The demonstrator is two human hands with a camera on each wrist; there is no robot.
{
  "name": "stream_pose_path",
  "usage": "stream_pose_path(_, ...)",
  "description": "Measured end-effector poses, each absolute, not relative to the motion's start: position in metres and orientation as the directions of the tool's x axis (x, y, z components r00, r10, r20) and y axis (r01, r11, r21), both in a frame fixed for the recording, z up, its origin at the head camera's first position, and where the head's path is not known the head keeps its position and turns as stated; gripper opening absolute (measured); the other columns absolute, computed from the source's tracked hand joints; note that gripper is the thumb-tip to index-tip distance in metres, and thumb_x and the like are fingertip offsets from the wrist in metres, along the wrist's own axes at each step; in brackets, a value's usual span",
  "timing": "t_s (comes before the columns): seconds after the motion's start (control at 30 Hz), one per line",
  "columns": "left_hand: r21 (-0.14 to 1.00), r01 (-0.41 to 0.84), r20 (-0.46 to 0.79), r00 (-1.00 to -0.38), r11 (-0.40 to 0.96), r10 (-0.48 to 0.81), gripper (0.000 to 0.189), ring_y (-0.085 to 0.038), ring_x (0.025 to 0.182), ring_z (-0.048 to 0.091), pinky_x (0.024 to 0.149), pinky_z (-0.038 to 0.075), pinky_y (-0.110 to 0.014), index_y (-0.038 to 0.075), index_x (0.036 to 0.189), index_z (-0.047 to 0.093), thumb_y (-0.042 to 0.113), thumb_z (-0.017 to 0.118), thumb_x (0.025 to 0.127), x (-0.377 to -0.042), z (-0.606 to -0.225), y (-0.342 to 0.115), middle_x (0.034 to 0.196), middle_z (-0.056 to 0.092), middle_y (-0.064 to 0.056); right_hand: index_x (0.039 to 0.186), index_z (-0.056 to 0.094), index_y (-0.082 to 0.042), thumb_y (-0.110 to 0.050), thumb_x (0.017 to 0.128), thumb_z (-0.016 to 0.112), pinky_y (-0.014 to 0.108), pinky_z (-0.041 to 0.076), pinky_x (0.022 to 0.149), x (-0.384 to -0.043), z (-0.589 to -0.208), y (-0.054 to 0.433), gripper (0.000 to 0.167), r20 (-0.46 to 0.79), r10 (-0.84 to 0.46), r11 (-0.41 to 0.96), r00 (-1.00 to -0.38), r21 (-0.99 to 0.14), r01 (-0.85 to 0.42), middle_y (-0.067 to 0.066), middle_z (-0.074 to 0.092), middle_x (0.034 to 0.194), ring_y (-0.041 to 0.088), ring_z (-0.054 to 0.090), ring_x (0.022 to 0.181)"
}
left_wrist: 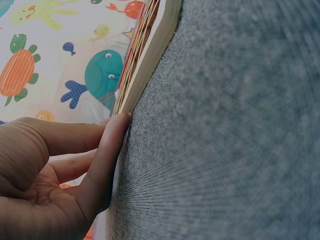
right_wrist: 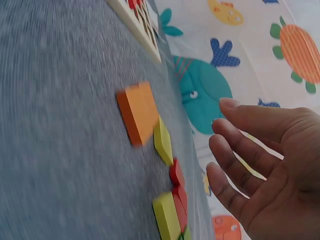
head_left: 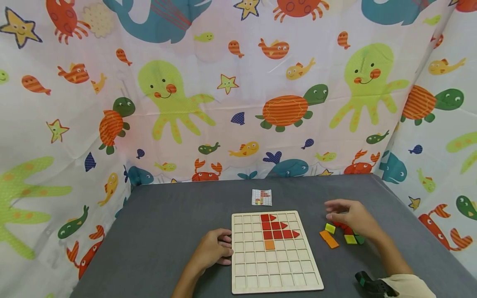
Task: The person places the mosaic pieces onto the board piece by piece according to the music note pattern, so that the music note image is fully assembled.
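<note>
A wooden grid board [head_left: 253, 269] lies on the grey table, with red squares and triangles [head_left: 277, 225] and one orange square [head_left: 270, 245] set in its cells. My left hand [head_left: 211, 250] rests at the board's left edge, fingertips touching its side; the left wrist view shows the fingers [left_wrist: 107, 150] against the wooden rim. Over the loose pieces at the right, my right hand [head_left: 348, 215] hovers with relaxed fingers and nothing in them. Beneath and beside it lie orange pieces [head_left: 329, 239], yellow-green squares [head_left: 350, 239], red pieces [right_wrist: 180, 200] and a green piece [head_left: 359, 239].
A small printed pattern card [head_left: 262, 197] lies behind the board. A curtain with sea animals [head_left: 223, 103] stands around the back and sides of the grey table [head_left: 156, 248]. A dark band [head_left: 372, 285] is on my right wrist.
</note>
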State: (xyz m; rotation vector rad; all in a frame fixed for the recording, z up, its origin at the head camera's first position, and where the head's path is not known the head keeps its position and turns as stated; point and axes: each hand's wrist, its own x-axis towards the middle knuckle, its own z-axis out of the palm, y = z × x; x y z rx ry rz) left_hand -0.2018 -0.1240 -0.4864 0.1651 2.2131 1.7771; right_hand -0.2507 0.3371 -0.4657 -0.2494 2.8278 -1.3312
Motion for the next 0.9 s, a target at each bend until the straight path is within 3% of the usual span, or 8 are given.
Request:
stream_pose_path(0.43, 0.966, -0.109, -0.172, -0.948, 0.235, 0.267, 0.061, -0.02, 0.096, 0.067, 0.064, 0.068, -0.04, -0.01, 0.142, 0.057, -0.013, 0.076, 0.084, -0.202, -0.488, -0.124, 0.119, 0.062, -0.019, 0.134, 0.068, 0.004, -0.019, 0.098, 0.077, 0.02, 0.061, 0.075, -0.238, -0.468, 0.379, 0.043, 0.035, -0.145, 0.686, -0.989, -0.716, -0.126, 0.013, 0.076, 0.113, 0.013, 0.067, 0.093)
stream_pose_path(0.9, 0.968, -0.113, -0.173, -0.948, 0.225, 0.266, 0.061, -0.02, 0.096, 0.067, 0.064, 0.068, -0.039, -0.01, 0.141, 0.057, -0.013, 0.076, 0.083, -0.203, -0.488, -0.124, 0.118, 0.061, -0.018, 0.13, 0.072, 0.001, -0.015, 0.096, 0.079, 0.021, 0.058, 0.075, -0.228, -0.475, 0.41, 0.038, -0.012, -0.243, 0.711, -0.97, -0.683, -0.169, 0.01, 0.076, 0.113, 0.005, 0.064, 0.089)
